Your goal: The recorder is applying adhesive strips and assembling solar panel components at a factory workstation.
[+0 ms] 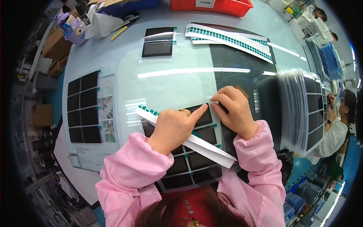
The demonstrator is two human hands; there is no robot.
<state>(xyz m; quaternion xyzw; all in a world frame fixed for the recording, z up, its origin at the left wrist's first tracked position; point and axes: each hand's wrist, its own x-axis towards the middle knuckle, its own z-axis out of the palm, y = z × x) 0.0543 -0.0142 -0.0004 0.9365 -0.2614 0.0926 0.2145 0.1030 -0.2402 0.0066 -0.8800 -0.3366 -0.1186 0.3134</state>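
Note:
A tray-like clear sheet with black rectangular panels (199,160) lies in front of me, small green tabs along the panel edges. My left hand (172,124) is over it, the index finger stretched to the top right corner of a panel. The other fingers curl around a white strip with green stickers (206,150), which runs slantwise beneath the hand. My right hand (234,109) is just right of that corner, thumb and index finger pinched together. A tiny pale bit shows at their tips, too small to name.
Another set of black panels (84,108) lies at left, and a pair of panels (158,43) at the back. More sticker strips (230,39) rest on a black mat (247,79). Sleeved panels (298,109) are stacked at right, near a co-worker (336,125). A red bin (227,7) stands behind.

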